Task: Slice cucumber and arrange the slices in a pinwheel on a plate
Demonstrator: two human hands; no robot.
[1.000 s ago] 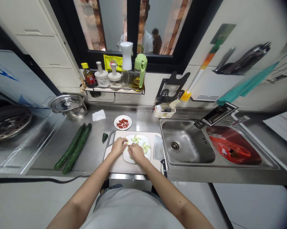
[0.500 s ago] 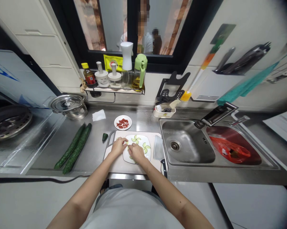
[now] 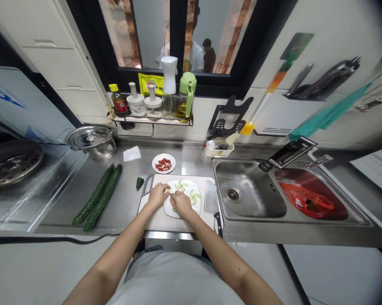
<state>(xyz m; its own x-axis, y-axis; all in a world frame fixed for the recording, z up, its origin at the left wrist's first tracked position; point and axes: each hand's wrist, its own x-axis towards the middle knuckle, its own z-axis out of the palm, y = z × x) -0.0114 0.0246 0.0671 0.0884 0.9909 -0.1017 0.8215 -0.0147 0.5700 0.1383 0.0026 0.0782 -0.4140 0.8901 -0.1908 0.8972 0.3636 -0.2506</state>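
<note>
My left hand [image 3: 159, 195] is at the left edge of a white square plate [image 3: 188, 210], its fingertips pinched on a thin cucumber slice that they mostly cover. From the right, my right hand [image 3: 180, 201] reaches over the plate, its fingers closed at the same slice, tips close to those of the left. Pale green cucumber slices [image 3: 195, 196] lie on the plate in pinwheel shapes, one at the back and one on the right. Under the plate is a cutting board [image 3: 157, 224]. A cleaver [image 3: 211, 199] with a black handle rests on the board's right side.
Two whole cucumbers [image 3: 103, 195] lie left, with a cucumber end [image 3: 139, 183] nearer the board. Behind stand a small dish [image 3: 154, 168] of red bits and a lidded steel pot [image 3: 103, 146]. Right is a sink [image 3: 251, 199] with a red bag [image 3: 308, 201] in its far basin.
</note>
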